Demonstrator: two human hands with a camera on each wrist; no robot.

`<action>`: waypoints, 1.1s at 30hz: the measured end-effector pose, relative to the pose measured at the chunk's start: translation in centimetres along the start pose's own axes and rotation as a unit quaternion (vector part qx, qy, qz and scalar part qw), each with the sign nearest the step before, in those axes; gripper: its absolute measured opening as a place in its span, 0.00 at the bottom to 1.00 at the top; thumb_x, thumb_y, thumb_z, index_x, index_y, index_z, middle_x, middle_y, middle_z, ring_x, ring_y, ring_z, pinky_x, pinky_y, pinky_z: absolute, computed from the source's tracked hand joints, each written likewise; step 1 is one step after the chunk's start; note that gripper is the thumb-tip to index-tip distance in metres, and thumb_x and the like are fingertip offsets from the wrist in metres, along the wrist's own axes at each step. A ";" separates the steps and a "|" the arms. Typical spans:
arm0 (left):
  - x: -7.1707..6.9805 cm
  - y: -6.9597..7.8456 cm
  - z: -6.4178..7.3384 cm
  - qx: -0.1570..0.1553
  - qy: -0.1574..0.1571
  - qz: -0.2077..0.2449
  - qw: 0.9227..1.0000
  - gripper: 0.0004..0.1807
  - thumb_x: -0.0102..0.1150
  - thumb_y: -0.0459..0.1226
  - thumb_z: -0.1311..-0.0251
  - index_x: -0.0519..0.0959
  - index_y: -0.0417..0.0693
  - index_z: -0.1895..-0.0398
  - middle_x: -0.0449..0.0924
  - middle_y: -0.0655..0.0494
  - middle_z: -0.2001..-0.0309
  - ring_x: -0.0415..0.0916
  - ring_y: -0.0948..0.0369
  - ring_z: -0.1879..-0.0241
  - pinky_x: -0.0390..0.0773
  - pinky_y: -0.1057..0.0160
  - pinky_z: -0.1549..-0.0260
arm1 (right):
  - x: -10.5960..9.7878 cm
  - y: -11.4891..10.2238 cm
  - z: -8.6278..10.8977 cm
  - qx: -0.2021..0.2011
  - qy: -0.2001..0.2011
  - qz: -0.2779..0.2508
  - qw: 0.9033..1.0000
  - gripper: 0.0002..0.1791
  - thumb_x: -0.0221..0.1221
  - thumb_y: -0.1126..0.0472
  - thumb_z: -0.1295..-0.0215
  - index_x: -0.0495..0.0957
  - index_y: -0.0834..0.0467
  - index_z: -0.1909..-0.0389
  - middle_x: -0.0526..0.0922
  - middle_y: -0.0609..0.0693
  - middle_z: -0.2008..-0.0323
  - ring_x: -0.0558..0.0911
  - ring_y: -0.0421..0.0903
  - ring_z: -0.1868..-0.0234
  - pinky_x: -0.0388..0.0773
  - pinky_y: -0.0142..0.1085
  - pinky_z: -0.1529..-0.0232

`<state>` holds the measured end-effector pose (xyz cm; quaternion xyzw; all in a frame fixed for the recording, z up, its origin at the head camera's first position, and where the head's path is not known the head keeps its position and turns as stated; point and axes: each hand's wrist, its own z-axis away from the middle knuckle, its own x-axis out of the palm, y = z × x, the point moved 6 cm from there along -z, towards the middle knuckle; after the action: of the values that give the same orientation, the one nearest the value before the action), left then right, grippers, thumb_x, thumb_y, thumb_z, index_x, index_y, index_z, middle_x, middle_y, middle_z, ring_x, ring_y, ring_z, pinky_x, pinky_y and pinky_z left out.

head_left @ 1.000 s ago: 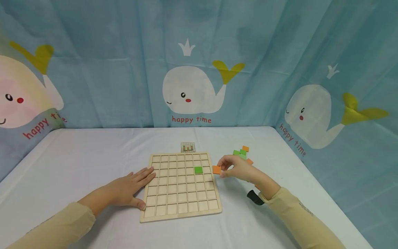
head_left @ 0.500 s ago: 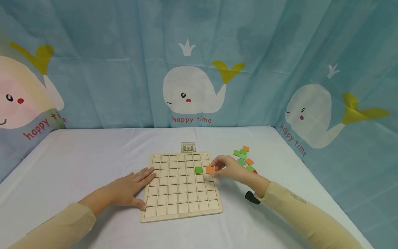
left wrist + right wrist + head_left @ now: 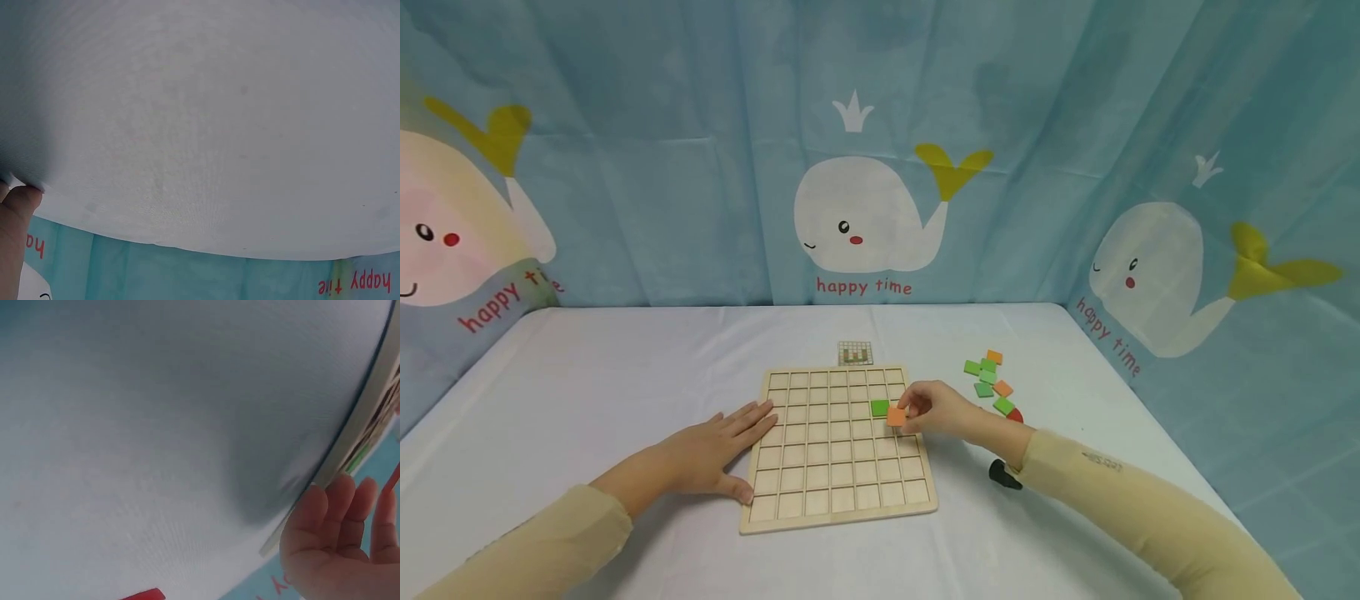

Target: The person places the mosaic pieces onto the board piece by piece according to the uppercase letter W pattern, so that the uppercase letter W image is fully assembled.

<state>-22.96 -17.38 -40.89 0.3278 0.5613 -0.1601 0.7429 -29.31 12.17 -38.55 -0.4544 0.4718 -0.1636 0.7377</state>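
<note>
A square wooden grid board lies on the white table. One green tile sits in a cell towards its right side. My right hand pinches an orange tile over the board, just right of and nearer than the green one. In the right wrist view the curled fingers show beside the board's edge, with only a sliver of the tile visible. My left hand rests with straight fingers on the board's left edge. Only a little of that hand shows in the left wrist view.
Several loose green and orange tiles lie right of the board, with a red piece by them. A small printed grid card touches the board's far edge. A black object lies under the right forearm. A whale-print curtain hangs behind.
My right hand has carried the orange tile leftward, from beyond the board's right edge to over the cells beside the green tile. The left hand has stayed in place.
</note>
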 end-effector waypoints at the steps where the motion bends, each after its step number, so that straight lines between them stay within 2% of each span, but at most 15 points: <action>1: 0.0 0.0 0.0 -0.001 0.000 0.000 1.000 0.60 0.55 0.69 0.50 0.50 0.39 0.24 0.43 0.39 0.24 0.43 0.39 0.27 0.54 0.34 0.38 | 0.1 0.0 -0.1 0.004 -0.004 -0.002 1.000 0.13 0.69 0.71 0.46 0.77 0.65 0.60 0.74 0.48 0.73 0.71 0.42 0.72 0.71 0.32 0.69; 8: 0.1 -0.2 0.0 -0.008 -0.007 0.004 1.000 0.60 0.54 0.69 0.50 0.49 0.40 0.24 0.41 0.39 0.24 0.42 0.39 0.27 0.52 0.35 0.37 | 0.7 0.3 -0.9 0.018 -0.018 0.012 1.000 0.13 0.70 0.70 0.46 0.78 0.64 0.60 0.74 0.48 0.75 0.70 0.42 0.75 0.69 0.32 0.71; 14: 0.1 -0.1 0.0 -0.008 -0.008 0.004 1.000 0.60 0.53 0.70 0.50 0.49 0.40 0.24 0.41 0.39 0.24 0.42 0.40 0.27 0.52 0.35 0.37 | 1.2 -0.1 -1.1 0.005 -0.038 0.041 0.998 0.14 0.70 0.70 0.46 0.78 0.65 0.59 0.74 0.48 0.77 0.69 0.40 0.77 0.68 0.31 0.73; 22: 0.0 -0.2 0.1 -0.009 -0.007 -0.001 1.000 0.60 0.53 0.70 0.50 0.49 0.40 0.24 0.41 0.39 0.24 0.42 0.40 0.27 0.53 0.35 0.37 | 1.6 -0.1 -1.6 -0.002 -0.044 0.066 0.997 0.14 0.70 0.70 0.47 0.78 0.64 0.61 0.73 0.48 0.79 0.69 0.40 0.78 0.66 0.31 0.75; 33: 0.1 0.0 -0.1 -0.007 -0.008 -0.003 1.000 0.60 0.55 0.69 0.50 0.49 0.39 0.24 0.42 0.39 0.24 0.43 0.40 0.27 0.54 0.35 0.37 | 1.7 -0.2 -1.7 0.008 -0.049 0.062 0.997 0.14 0.71 0.69 0.47 0.79 0.63 0.61 0.72 0.49 0.79 0.68 0.41 0.78 0.65 0.31 0.75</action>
<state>-23.01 -17.35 -40.97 0.3199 0.5575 -0.1609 0.7490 -29.84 10.07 -39.51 -0.4257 0.4608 -0.0984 0.7725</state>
